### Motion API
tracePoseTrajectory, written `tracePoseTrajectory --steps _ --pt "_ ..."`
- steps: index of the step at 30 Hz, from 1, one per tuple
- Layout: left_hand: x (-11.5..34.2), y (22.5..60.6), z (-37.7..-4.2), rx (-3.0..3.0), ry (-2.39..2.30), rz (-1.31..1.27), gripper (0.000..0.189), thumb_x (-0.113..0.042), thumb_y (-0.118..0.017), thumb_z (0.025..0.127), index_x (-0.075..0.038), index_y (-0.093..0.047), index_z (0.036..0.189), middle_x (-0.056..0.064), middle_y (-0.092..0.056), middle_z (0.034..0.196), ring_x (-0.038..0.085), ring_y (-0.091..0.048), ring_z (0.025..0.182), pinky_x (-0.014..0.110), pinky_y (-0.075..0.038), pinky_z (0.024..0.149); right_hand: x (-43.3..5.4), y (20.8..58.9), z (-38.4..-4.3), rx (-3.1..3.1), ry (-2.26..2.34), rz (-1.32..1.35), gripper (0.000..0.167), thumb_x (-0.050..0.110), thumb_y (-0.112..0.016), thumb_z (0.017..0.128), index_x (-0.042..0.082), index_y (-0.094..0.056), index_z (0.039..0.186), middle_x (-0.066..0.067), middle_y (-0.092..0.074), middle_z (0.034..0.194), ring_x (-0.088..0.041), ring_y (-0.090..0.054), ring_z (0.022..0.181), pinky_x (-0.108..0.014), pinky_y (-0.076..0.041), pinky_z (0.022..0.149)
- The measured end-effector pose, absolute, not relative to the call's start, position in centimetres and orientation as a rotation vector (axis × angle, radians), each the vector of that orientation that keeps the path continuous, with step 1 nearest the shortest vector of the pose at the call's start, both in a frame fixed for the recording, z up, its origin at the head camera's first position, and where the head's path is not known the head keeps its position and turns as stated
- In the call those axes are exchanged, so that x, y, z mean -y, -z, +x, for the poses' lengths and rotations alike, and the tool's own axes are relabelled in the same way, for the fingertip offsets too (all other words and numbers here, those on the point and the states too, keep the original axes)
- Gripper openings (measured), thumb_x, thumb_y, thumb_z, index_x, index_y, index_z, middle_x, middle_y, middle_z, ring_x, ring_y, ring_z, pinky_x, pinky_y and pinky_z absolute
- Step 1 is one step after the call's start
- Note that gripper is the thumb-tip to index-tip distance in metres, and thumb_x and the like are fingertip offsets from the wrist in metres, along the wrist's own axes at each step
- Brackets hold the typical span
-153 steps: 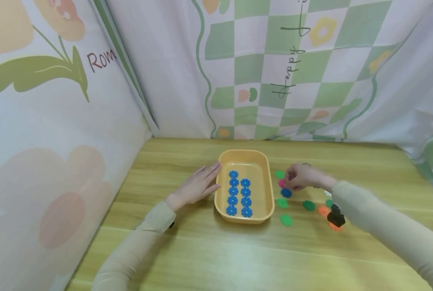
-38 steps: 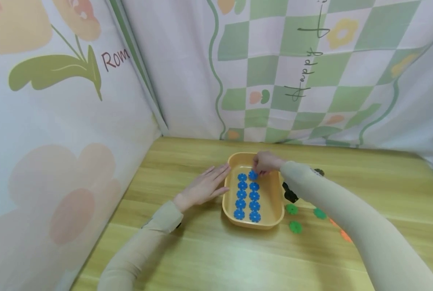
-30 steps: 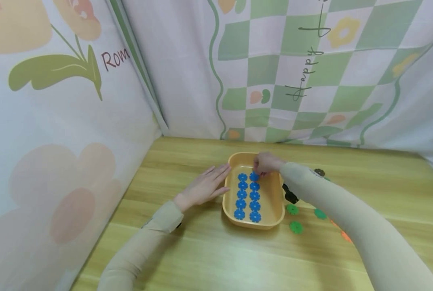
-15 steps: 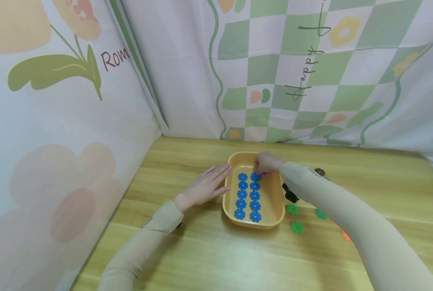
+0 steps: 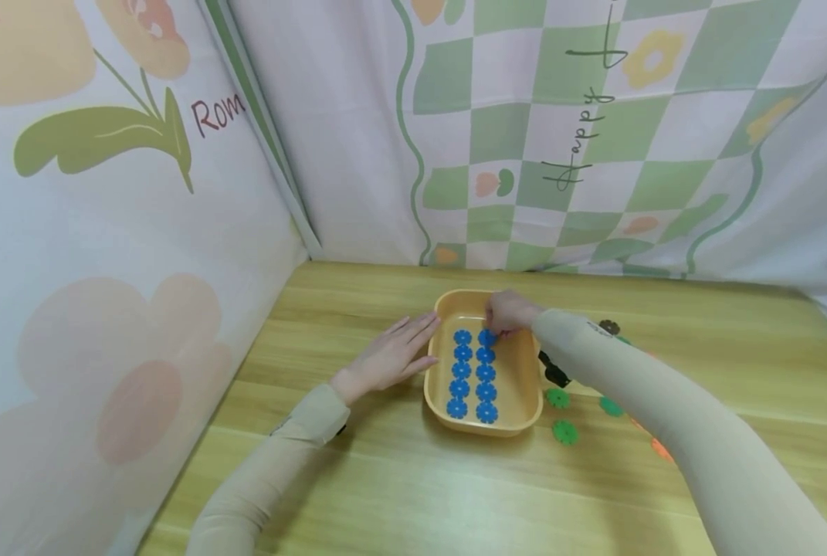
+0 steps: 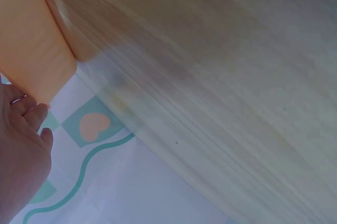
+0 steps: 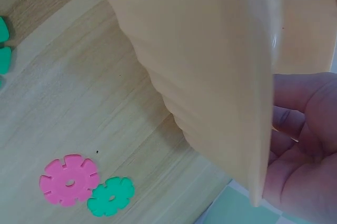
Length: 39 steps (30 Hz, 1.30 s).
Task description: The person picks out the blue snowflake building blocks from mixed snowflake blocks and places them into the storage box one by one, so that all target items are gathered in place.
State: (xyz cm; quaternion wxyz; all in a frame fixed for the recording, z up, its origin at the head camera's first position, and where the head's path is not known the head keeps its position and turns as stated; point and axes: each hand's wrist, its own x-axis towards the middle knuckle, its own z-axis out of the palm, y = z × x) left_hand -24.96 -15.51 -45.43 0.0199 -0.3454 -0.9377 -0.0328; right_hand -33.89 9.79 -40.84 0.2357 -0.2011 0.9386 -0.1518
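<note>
An orange-yellow plastic tray holds two columns of blue flower-shaped notched discs. My right hand reaches over the tray's right side. Its curled fingertips pinch the far disc of the right column, low in the tray and partly hidden by the fingers. In the right wrist view, that hand is half behind the tray wall. My left hand lies with straight fingers against the tray's left rim; the left wrist view shows its fingers at the tray's outer wall.
Right of the tray lie light green discs, a darker green one, orange ones and a dark brown one. The right forearm covers others, among them a pink disc. A curtain hangs behind the table.
The right hand went from the loose discs right of the tray into it, and a further blue disc now lies atop the right column. During the last second almost nothing moved; the left hand stayed.
</note>
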Motion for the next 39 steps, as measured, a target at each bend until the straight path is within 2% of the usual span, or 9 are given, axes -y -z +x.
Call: tracePoseTrajectory --steps 6,17,21,28,36,39 --pt "15.5 45.6 -25.1 2.922 0.091 -1.067 0.071 -0.052 -0.033 0.106 -0.009 -0.015 0.16 0.007 -0.016 0.167 0.02 -0.019 0.155 0.044 -0.02 0.128 -10.0 40.8 -33.8 -2.57 0.435 -0.554 0.007 0.0 -0.064 0.083 0.003 -0.067 0.077 -0.011 -0.072 0.074 -0.014 -0.065 0.06 -0.018 -0.05 0.051" --pt "15.3 45.5 -25.3 2.929 0.109 -1.093 0.071 -0.051 -0.032 0.106 -0.009 -0.015 0.16 0.007 -0.015 0.168 0.021 -0.019 0.155 0.044 -0.02 0.128 -10.6 39.2 -33.0 -2.565 0.501 -0.61 0.007 -0.003 -0.061 0.083 0.0 -0.067 0.082 -0.014 -0.071 0.079 -0.017 -0.064 0.066 -0.023 -0.054 0.058" --pt "15.4 45.5 -25.4 2.918 0.123 -1.103 0.07 -0.051 -0.033 0.106 -0.009 -0.015 0.16 0.008 -0.016 0.167 0.022 -0.02 0.155 0.046 -0.021 0.128 -11.0 38.1 -32.6 -2.569 0.578 -0.672 0.005 0.001 -0.063 0.088 -0.002 -0.066 0.087 -0.014 -0.071 0.079 -0.016 -0.065 0.067 -0.025 -0.057 0.062" --pt "15.9 45.8 -25.7 2.901 0.135 -1.103 0.071 -0.05 -0.035 0.106 -0.008 -0.016 0.159 0.008 -0.017 0.167 0.024 -0.023 0.154 0.047 -0.021 0.127 -12.9 36.4 -31.6 -2.597 0.697 -0.649 0.012 0.012 -0.067 0.092 0.001 -0.066 0.088 -0.014 -0.072 0.085 -0.021 -0.072 0.076 -0.031 -0.063 0.071" --pt "16.3 45.4 -25.7 2.91 0.163 -1.106 0.07 -0.049 -0.036 0.105 -0.006 -0.019 0.158 0.01 -0.018 0.167 0.027 -0.024 0.154 0.049 -0.021 0.127 -16.9 36.1 -30.9 -2.61 0.788 -0.602 0.015 0.017 -0.066 0.094 0.004 -0.065 0.086 -0.008 -0.071 0.08 -0.018 -0.07 0.074 -0.029 -0.062 0.07" --pt "16.5 45.2 -25.6 2.922 0.194 -1.109 0.071 -0.049 -0.038 0.105 -0.005 -0.02 0.158 0.011 -0.019 0.166 0.028 -0.025 0.154 0.05 -0.02 0.127 -18.6 36.2 -30.5 -2.608 0.8 -0.573 0.016 0.019 -0.065 0.094 0.004 -0.065 0.089 -0.008 -0.071 0.08 -0.015 -0.067 0.07 -0.026 -0.058 0.063"
